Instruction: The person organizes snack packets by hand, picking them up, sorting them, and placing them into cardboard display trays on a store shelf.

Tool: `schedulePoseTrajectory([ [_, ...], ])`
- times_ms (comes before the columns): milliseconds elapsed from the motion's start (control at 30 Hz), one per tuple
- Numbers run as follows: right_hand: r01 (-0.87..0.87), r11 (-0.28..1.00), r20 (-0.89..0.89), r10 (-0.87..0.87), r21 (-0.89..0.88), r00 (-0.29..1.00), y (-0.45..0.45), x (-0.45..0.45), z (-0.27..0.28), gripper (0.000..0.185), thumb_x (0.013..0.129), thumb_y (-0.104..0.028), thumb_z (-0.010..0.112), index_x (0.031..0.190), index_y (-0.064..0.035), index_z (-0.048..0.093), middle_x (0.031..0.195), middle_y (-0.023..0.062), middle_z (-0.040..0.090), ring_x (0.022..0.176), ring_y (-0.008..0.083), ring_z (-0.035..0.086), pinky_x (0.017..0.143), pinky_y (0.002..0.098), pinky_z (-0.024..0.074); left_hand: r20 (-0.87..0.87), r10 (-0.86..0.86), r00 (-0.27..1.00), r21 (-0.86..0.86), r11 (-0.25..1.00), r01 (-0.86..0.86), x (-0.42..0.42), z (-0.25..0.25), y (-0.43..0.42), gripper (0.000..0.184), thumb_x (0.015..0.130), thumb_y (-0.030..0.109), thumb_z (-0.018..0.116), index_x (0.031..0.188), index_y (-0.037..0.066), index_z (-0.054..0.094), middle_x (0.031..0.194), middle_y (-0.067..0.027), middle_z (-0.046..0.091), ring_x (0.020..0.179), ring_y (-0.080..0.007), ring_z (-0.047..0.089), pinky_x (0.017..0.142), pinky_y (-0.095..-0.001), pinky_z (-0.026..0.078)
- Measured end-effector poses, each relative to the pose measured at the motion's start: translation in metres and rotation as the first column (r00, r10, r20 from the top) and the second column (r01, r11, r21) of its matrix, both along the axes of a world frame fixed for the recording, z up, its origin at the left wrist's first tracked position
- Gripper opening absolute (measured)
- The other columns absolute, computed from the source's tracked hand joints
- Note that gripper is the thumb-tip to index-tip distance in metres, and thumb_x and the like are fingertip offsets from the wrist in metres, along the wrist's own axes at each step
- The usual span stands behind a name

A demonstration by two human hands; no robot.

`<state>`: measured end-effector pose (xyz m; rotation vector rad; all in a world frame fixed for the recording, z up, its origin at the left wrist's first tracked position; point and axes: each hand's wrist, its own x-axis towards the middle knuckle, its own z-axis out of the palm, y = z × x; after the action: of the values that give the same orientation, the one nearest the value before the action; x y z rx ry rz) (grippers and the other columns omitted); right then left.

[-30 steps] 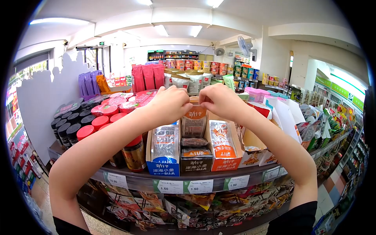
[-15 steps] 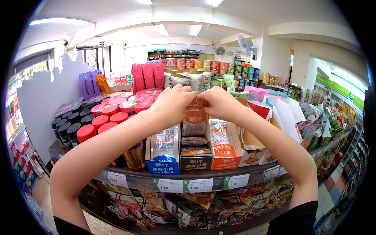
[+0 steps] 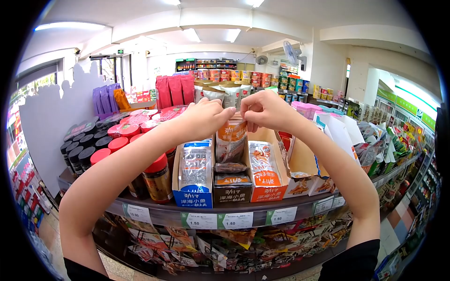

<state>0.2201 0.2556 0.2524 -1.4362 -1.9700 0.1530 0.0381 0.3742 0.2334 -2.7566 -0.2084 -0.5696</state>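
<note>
- Your right hand [image 3: 267,112] has its fingers curled down and looks pinched on the upper right corner of an orange-topped Chinese-labelled snack packet [image 3: 230,140].
- Your left hand [image 3: 206,116] meets the same top edge, its thumb pointing across toward the right hand; its other fingertips are hidden, so you cannot tell how firmly it grips.
- Compared with half a second ago, the packet leans more and shows more of its orange panel, and your right hand has shifted outward; the packet appears to be moving with your grip.
- The packet hangs directly below your grip, its lower end seeming to reach into the dark brown carton [image 3: 233,193], just above a flat-lying packet [image 3: 230,167].
- Close on either side below the grip stand the blue carton [image 3: 193,198] and the orange carton [image 3: 269,193], whose walls leave little sideways room.
- Left of the grip, under your forearm, are red-lidded jars [image 3: 158,180]; right of it, a torn-open carton [image 3: 304,164].
- Beyond the grip, white pouches [image 3: 232,97] stand close behind your hands.
</note>
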Motion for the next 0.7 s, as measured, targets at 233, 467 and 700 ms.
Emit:
schedulePoseTrajectory([
  [233, 0.223, 0.975, 0.03, -0.223, 0.004, 0.974, -0.015, -0.006, 0.015, 0.026, 0.08, -0.027, 0.067, 0.074, -0.0021, 0.063, 0.067, 0.0048, 0.067, 0.065, 0.0094, 0.066, 0.056, 0.0227, 0.0502, 0.028, 0.037, 0.999, -0.066, 0.997, -0.035, 0.002, 0.0, 0.0, 0.035, 0.1, 0.029, 0.032, 0.109, 0.008, 0.058, 0.102, -0.0132, 0.052, 0.104, -0.0337, 0.048, 0.087, -0.046, 0.041],
  [467, 0.107, 0.994, 0.049, -0.108, 0.03, 0.993, -0.037, 0.0, 0.06, 0.023, 0.073, -0.009, 0.069, 0.091, 0.0008, 0.061, 0.075, 0.0085, 0.068, 0.069, 0.0114, 0.064, 0.058, 0.026, 0.0524, 0.047, 0.002, 0.999, -0.087, 0.996, 0.002, 0.001, -0.002, 0.009, 0.046, 0.102, 0.032, 0.028, 0.098, 0.001, 0.062, 0.104, -0.0146, 0.053, 0.101, -0.0318, 0.048, 0.095, -0.0424, 0.036],
  [700, 0.038, 0.996, 0.228, -0.056, 0.082, 0.972, -0.006, -0.001, 0.031, 0.021, 0.074, 0.0, 0.07, 0.092, -0.0017, 0.057, 0.082, 0.0109, 0.071, 0.073, 0.0139, 0.065, 0.068, 0.0276, 0.0506, 0.11, 0.037, 0.993, -0.544, 0.839, 0.029, 0.002, 0.003, 0.005, 0.048, 0.099, 0.033, 0.032, 0.093, -0.004, 0.063, 0.096, -0.0185, 0.06, 0.097, -0.0296, 0.054, 0.094, -0.0368, 0.038],
])
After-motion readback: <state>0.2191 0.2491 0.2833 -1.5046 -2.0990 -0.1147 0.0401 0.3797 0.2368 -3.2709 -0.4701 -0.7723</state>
